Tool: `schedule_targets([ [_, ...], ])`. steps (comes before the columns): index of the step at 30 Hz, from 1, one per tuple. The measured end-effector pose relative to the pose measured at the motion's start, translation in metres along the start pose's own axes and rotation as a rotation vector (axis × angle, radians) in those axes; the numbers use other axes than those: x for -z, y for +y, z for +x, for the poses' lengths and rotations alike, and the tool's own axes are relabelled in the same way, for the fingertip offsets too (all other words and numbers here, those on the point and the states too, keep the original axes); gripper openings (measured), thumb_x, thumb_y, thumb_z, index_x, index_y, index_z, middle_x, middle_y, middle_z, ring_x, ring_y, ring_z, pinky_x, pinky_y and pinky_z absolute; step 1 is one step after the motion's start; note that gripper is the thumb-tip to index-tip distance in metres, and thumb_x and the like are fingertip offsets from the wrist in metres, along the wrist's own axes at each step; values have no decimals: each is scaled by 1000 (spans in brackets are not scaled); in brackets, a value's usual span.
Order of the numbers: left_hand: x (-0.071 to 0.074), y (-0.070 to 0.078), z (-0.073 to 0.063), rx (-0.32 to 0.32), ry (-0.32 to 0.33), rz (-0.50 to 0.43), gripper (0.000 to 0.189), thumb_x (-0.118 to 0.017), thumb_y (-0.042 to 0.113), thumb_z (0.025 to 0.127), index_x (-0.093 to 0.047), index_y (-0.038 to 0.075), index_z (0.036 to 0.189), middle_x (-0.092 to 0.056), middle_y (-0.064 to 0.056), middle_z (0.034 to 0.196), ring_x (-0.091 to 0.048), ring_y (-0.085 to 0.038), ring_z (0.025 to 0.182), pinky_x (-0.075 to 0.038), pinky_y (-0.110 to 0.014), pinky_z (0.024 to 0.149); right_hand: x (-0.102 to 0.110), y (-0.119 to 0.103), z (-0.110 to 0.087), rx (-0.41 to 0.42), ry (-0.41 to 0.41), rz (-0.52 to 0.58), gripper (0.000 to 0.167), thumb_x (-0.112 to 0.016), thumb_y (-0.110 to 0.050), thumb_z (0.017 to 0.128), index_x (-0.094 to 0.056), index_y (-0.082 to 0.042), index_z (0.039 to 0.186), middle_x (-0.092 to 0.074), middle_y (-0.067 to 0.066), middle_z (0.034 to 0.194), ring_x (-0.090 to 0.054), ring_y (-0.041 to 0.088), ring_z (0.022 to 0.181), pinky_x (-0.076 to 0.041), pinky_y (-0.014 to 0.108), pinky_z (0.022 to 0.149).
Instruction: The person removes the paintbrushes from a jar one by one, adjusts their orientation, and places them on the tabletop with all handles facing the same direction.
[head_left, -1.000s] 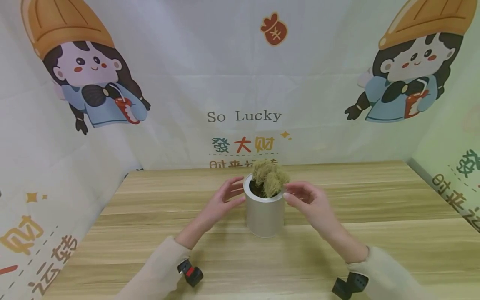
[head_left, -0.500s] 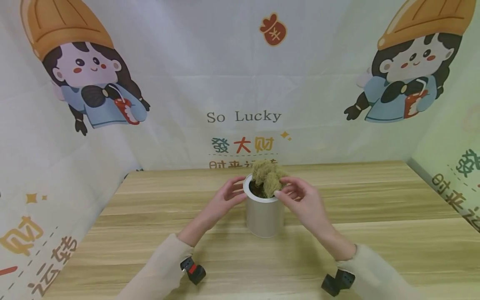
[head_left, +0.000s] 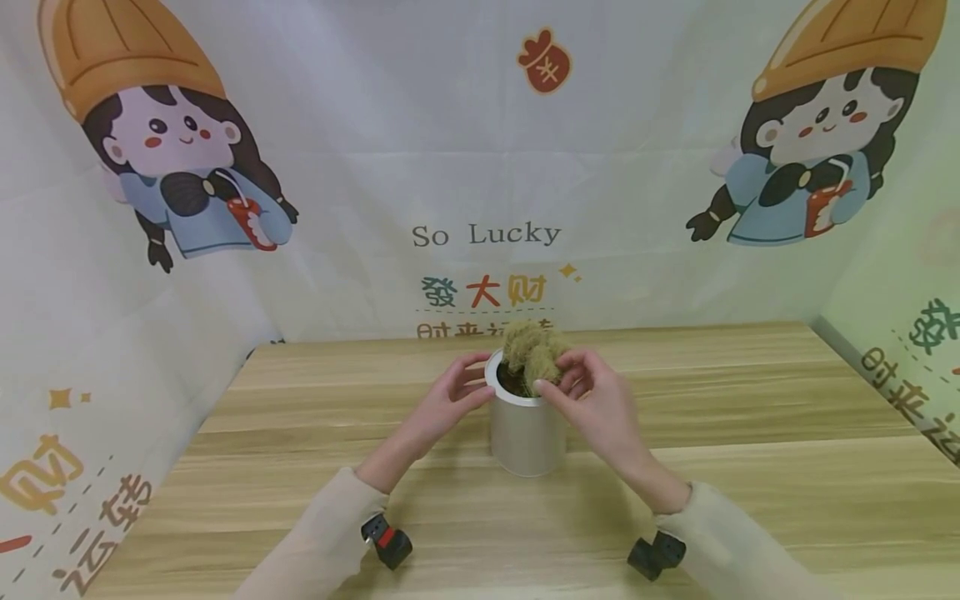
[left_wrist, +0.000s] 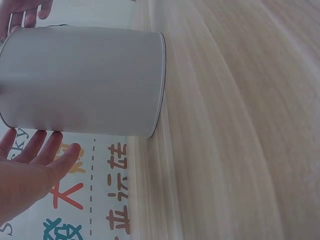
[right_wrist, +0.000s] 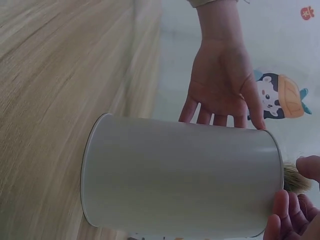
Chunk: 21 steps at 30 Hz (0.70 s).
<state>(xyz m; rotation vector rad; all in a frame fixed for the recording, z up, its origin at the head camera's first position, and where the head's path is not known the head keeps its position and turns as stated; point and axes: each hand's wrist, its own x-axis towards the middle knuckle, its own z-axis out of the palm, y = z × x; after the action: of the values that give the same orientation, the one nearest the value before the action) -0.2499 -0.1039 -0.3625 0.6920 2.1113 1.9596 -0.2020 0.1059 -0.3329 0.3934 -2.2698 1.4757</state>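
Observation:
An off-white cylindrical canister point(head_left: 527, 437) stands upright on the wooden table; in both wrist views it appears on its side. A yellowish-brown fibrous clump point(head_left: 527, 342) sticks up from its mouth over darker matter. My left hand point(head_left: 441, 410) touches the canister's left side, thumb near the rim and fingers spread along the wall, as the right wrist view shows with the left hand point(right_wrist: 220, 82). My right hand point(head_left: 600, 407) is at the right rim, its thumb and bent fingers apart, with the clump point(right_wrist: 296, 179) showing between them. Whether they press the clump is unclear.
The wooden table point(head_left: 300, 454) runs back to a white printed cloth point(head_left: 360, 192) with cartoon figures and lettering. More cloth hangs at both sides. A black wrist camera point(head_left: 387, 542) sits at the left cuff, another black camera point(head_left: 656, 554) at the right.
My right hand has moved left across the canister's rim, its thumb now in front of the clump. The left hand stays almost still at the left side. Canister and clump keep their place.

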Motion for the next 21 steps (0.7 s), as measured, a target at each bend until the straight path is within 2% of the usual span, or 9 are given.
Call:
schedule_targets([
  [11,-1,2,-1,-3,-16,1,50,-56,11,88,-32,6,132,-35,-22,130,-39,-33,116,-34,-41,94,-5,4,0,138,80,-34,21,-70,-18,76,-60,-6,90,-52,-3,63,-48,10,54,-42,23,47],
  [15,-1,2,-1,1,-15,-4,50,-55,10,88,-31,6,132,-35,-22,131,-38,-33,117,-34,-41,94,-5,3,0,133,85,-1,16,-69,-13,77,-62,-3,86,-51,-2,62,-46,11,53,-40,21,46],
  [21,0,2,-1,-1,-17,-12,49,-54,8,88,-31,5,131,-36,-21,130,-39,-33,116,-34,-41,94,1,-21,-5,94,78,57,9,-66,0,77,-60,5,82,-52,6,64,-46,16,55,-40,21,48],
])
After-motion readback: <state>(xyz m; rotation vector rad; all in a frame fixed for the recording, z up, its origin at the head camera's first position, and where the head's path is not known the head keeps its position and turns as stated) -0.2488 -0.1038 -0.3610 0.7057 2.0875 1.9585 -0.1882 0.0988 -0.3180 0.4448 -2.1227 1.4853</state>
